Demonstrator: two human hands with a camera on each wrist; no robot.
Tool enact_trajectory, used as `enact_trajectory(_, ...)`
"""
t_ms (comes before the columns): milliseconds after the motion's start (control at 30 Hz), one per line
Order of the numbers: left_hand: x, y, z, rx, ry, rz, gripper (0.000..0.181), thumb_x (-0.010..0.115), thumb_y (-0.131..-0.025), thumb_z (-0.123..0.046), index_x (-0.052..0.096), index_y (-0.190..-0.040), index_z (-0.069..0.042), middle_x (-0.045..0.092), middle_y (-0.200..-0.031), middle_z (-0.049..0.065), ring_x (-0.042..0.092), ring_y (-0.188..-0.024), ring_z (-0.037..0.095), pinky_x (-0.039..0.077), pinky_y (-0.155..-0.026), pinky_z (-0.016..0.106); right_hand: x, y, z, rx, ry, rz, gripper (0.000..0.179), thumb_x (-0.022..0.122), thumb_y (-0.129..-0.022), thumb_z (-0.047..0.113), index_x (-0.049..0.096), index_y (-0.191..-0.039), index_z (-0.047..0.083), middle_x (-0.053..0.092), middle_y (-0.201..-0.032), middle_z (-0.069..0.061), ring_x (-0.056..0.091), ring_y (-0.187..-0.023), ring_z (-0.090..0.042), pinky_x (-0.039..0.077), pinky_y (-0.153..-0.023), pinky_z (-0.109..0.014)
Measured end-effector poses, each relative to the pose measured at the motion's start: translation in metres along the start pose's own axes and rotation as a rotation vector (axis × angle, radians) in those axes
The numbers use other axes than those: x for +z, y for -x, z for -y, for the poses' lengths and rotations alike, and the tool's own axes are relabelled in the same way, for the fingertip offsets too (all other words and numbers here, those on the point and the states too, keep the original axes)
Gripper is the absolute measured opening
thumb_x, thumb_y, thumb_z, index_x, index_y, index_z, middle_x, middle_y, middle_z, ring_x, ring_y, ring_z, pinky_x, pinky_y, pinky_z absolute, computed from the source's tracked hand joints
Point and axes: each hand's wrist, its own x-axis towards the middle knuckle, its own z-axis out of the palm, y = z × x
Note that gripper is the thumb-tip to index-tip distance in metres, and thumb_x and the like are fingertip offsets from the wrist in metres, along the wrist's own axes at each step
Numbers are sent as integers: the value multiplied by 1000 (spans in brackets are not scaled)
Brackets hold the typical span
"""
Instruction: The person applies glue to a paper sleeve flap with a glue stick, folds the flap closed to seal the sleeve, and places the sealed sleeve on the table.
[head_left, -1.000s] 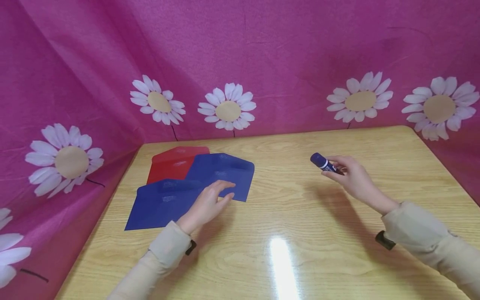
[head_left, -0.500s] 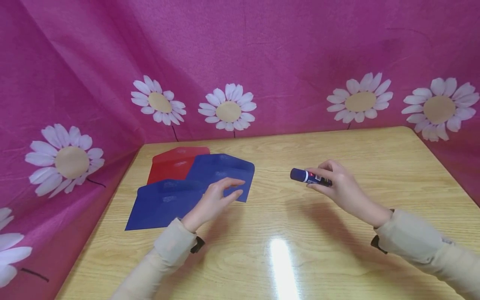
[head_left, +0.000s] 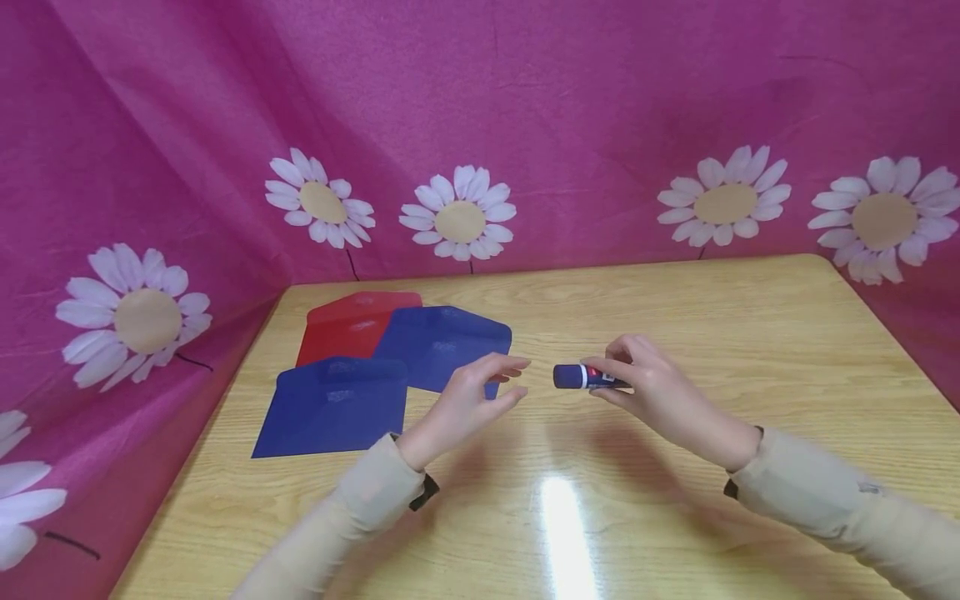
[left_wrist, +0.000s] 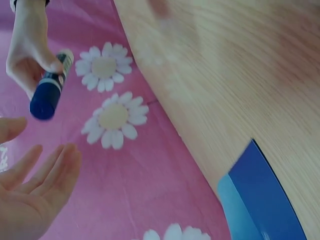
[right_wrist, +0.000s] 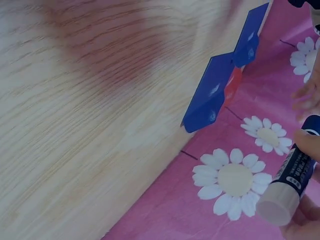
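Note:
My right hand [head_left: 656, 396] pinches a dark blue glue stick [head_left: 573, 377] by its body, above the table, with the capped end pointing left. In the right wrist view the white base of the glue stick [right_wrist: 282, 200] shows beyond the fingers. My left hand [head_left: 468, 404] hovers just left of the cap, thumb and fingers apart, holding nothing; the left wrist view shows a gap between that hand [left_wrist: 40, 190] and the cap. Behind and left of it lie two blue envelopes [head_left: 330, 412] and a red envelope [head_left: 348, 329], flaps up, with whitish smears on them.
The wooden table [head_left: 675, 517] carries a bright light reflection near its front. A pink cloth [head_left: 570, 125] with white daisies hangs behind the table and along its sides. The right-hand blue envelope [head_left: 442, 342] overlaps the red one.
My right hand has brought the glue stick left and slightly down, turning it nearly level. My left hand has moved right, away from the envelopes, towards the cap.

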Motion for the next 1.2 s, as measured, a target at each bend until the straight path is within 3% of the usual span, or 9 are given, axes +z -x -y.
enact_trajectory(267, 13, -3, -9, 68, 57, -27, 40, 69, -77, -11, 56, -114, -5, 57, -108, 8, 59, -94, 17, 46, -80, 22, 6, -5, 11, -26, -12, 15, 39, 80, -56, 1, 68, -94, 5, 49, -82, -6, 44, -72, -15, 43, -55, -24)
enact_trajectory(467, 19, -4, -9, 151, 37, -77, 35, 71, -73, -7, 60, -105, -3, 58, -100, 6, 61, -84, 15, 48, -77, 21, 10, -9, 16, -63, -10, 4, 37, 81, -56, 2, 69, -91, 6, 48, -81, -5, 44, -71, -14, 43, -56, -24)
enact_trajectory(667, 22, -4, -7, 193, 14, -102, 30, 72, -71, -3, 61, -98, -1, 56, -96, 7, 58, -80, 14, 47, -73, 17, 13, -11, 18, -68, -36, 5, 35, 80, -57, 1, 69, -90, 5, 49, -81, -4, 44, -73, -15, 43, -57, -24)
enact_trajectory(1033, 24, -2, -6, 222, 0, -125, 26, 73, -69, -2, 63, -93, 1, 58, -84, 5, 60, -74, 12, 48, -70, 16, 13, -8, 20, -90, -60, 38, 37, 77, -61, 1, 65, -96, -1, 65, -84, -4, 55, -75, -16, 47, -64, -30)
enact_trajectory(1133, 24, -3, -7, 200, 14, -117, 26, 73, -69, -3, 64, -93, 2, 58, -82, 6, 61, -73, 12, 48, -70, 15, 13, -7, 20, -94, -62, 48, 36, 76, -62, 1, 65, -96, -1, 65, -85, -5, 56, -76, -17, 47, -66, -30)
enact_trajectory(1167, 23, -3, -8, 189, 24, -113, 26, 73, -69, -3, 65, -93, 2, 58, -82, 6, 61, -73, 12, 47, -70, 14, 13, -6, 20, -96, -64, 49, 30, 73, -69, 8, 65, -97, -1, 65, -85, -5, 56, -77, -17, 48, -66, -31)
enact_trajectory(1200, 23, -3, -8, 175, 38, -108, 26, 73, -69, -3, 65, -93, 2, 58, -82, 7, 61, -73, 13, 48, -70, 14, 13, -6, 20, -99, -65, 49, 31, 73, -69, 8, 64, -97, -1, 65, -85, -5, 56, -76, -17, 48, -66, -31)
